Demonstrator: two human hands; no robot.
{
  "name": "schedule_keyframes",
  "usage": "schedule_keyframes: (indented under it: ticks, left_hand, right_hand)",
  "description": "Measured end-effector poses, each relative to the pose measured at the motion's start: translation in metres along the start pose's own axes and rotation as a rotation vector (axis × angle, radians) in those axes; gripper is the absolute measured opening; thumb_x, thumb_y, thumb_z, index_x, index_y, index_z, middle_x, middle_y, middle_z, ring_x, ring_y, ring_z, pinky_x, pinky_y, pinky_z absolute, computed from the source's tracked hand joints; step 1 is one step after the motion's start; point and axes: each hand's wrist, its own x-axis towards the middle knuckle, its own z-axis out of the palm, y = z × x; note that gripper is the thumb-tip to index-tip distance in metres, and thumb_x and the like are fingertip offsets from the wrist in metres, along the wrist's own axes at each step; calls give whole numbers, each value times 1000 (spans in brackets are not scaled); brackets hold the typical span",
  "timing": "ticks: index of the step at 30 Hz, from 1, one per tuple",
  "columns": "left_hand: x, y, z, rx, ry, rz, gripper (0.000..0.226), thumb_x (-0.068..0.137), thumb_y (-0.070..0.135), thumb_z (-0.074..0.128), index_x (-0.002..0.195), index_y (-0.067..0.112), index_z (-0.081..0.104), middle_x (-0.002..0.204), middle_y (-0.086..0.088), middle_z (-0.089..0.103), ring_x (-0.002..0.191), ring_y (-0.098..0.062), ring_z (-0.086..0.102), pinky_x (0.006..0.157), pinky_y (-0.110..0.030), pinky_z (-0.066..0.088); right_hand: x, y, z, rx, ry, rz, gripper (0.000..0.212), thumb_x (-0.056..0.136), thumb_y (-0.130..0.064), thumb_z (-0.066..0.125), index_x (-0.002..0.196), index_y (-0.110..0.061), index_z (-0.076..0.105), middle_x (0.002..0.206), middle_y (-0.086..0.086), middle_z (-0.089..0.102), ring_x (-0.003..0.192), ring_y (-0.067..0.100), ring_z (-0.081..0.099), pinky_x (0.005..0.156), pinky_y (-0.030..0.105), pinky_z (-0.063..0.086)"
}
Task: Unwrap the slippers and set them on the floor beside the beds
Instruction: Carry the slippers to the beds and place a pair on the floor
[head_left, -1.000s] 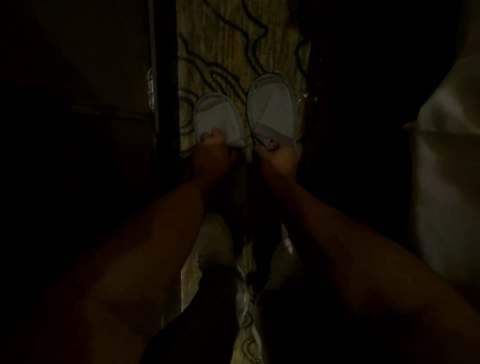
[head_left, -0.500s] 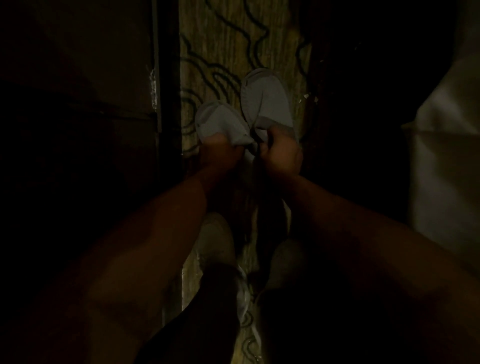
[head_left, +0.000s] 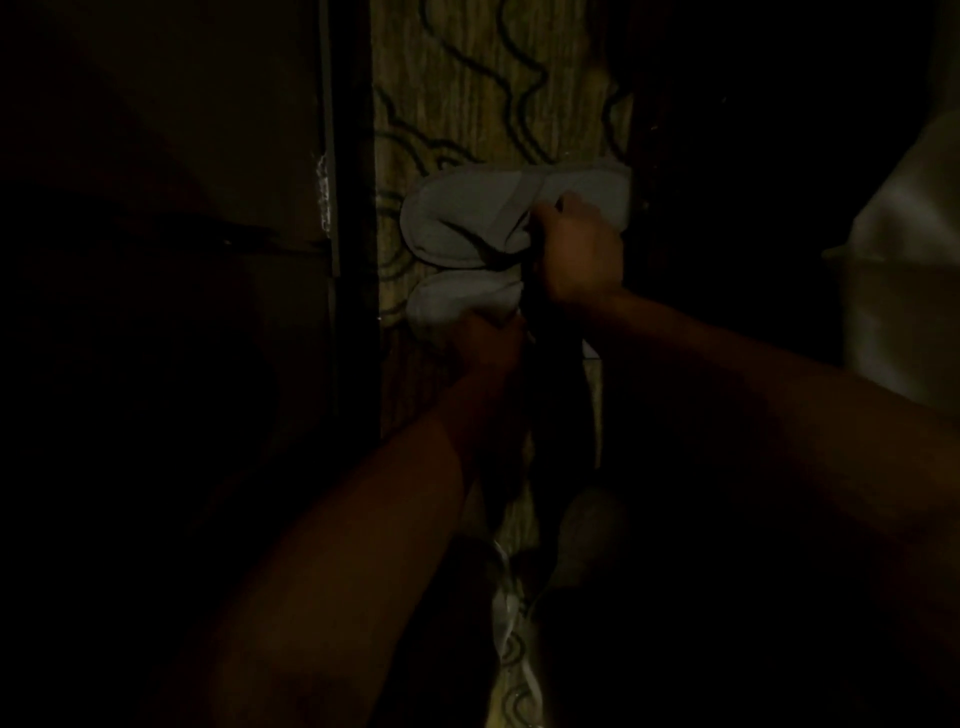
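The room is very dark. Two white slippers lie over a strip of patterned carpet (head_left: 467, 78), turned sideways with toes to the left. The farther slipper (head_left: 467, 218) is gripped at its opening by my right hand (head_left: 576, 254). The nearer slipper (head_left: 462, 301) is partly under the first, and my left hand (head_left: 488, 338) holds its heel end. Whether the slippers rest on the carpet or hang just above it cannot be told.
A dark furniture edge (head_left: 332, 208) borders the carpet on the left. White bed linen (head_left: 904, 291) shows at the right edge. My shoes and a crumpled clear wrapper (head_left: 506, 618) lie on the floor near me.
The slippers pointed away from me side by side; both hands have now turned them sideways, toes to the left, one overlapping the other.
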Motion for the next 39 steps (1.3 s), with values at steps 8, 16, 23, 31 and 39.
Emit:
schedule_keyframes:
  ticks: [8,16,23,31,39]
  left_hand:
    - [16,7,-20,18,214,288,17,95,12,57,98,-3,64,85,-12,66,84,-29,64,61,-21,40]
    - [41,38,-28,779,21,654,61,93,38,55,151,34,36,121,-19,60,105,-37,62,82,-42,51]
    - [50,49,-19,900,114,666,56,97,35,52,149,24,35,110,-18,67,93,-37,67,64,-35,37]
    - [57,71,-17,1076,58,755,58,93,27,60,146,19,38,115,-18,66,102,-36,65,77,-40,48]
    - [52,78,-31,1145,110,794,77,76,36,82,139,12,46,114,-14,68,98,-32,68,72,-37,50]
  right_hand:
    - [-32,3,11,420,139,504,37,94,-29,54,126,-11,54,130,15,59,117,32,59,91,36,45]
    - [-71,-1,46,725,-35,623,17,87,-38,58,101,-28,56,94,2,66,85,24,63,71,25,39]
    - [-65,-21,53,1144,-174,800,12,91,-7,57,82,-14,60,112,16,70,93,24,59,77,30,46]
    - [-58,-25,47,758,-180,622,20,99,-19,53,111,-13,67,123,14,63,107,30,56,78,27,35]
    - [-60,-43,43,742,149,485,16,88,-6,53,78,-16,56,86,9,64,82,23,56,65,31,33]
